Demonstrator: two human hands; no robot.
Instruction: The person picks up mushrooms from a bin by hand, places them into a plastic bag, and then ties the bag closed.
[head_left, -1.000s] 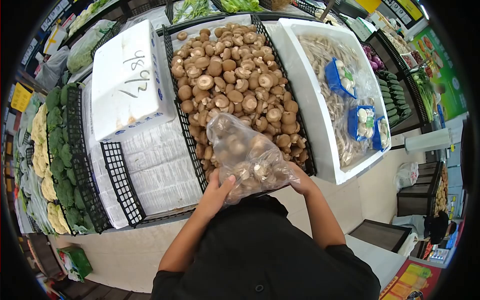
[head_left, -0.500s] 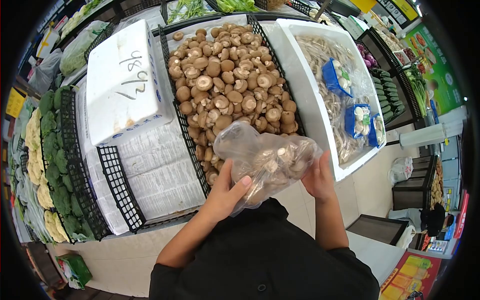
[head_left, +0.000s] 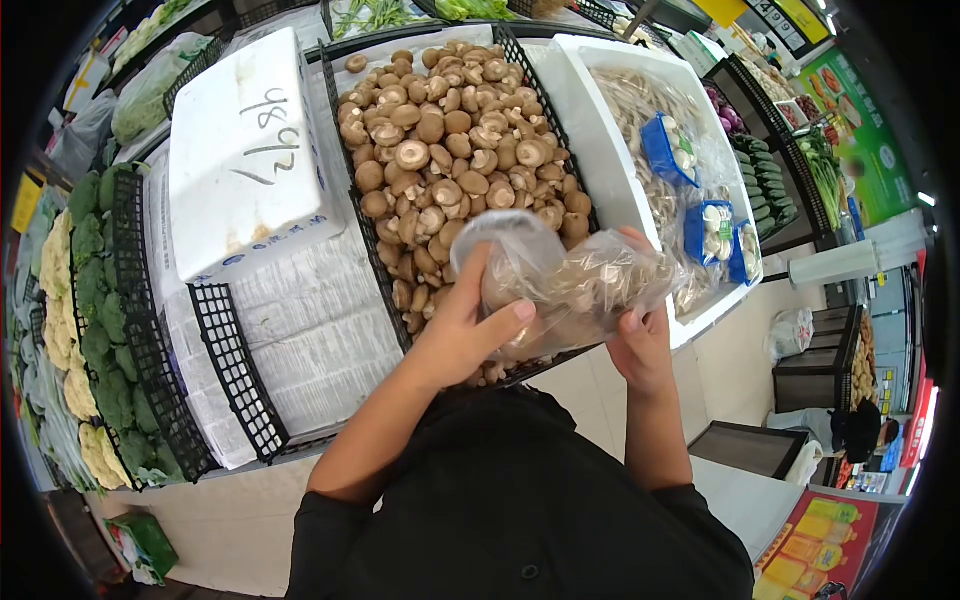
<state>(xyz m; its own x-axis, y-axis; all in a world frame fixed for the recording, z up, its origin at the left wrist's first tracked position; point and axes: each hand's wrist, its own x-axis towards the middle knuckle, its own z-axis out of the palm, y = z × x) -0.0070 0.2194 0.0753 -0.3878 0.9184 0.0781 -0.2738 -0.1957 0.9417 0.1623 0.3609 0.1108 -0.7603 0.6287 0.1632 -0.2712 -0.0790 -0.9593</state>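
Note:
A clear plastic bag [head_left: 590,290] with brown mushrooms inside is held between my two hands, over the near end of a black crate heaped with loose brown mushrooms [head_left: 450,150]. My left hand [head_left: 465,330] grips the bag's left end, its thumb pointing right across the plastic. At the bag's right end my right hand [head_left: 643,345] is closed on the plastic, thumb in front and fingers partly behind it. The bag's left part bulges upward and looks slightly blurred.
A white foam box with handwriting [head_left: 245,150] lies left of the mushrooms. Right of them, a white foam tray [head_left: 655,240] holds bagged mushrooms and blue packs [head_left: 668,150]. Broccoli [head_left: 100,290] and cauliflower fill the far left. Another person [head_left: 862,432] is at the right edge.
The bag and both hands have moved up and slightly right. My right hand's open fingers have closed on the bag's right end. The view has shifted a little.

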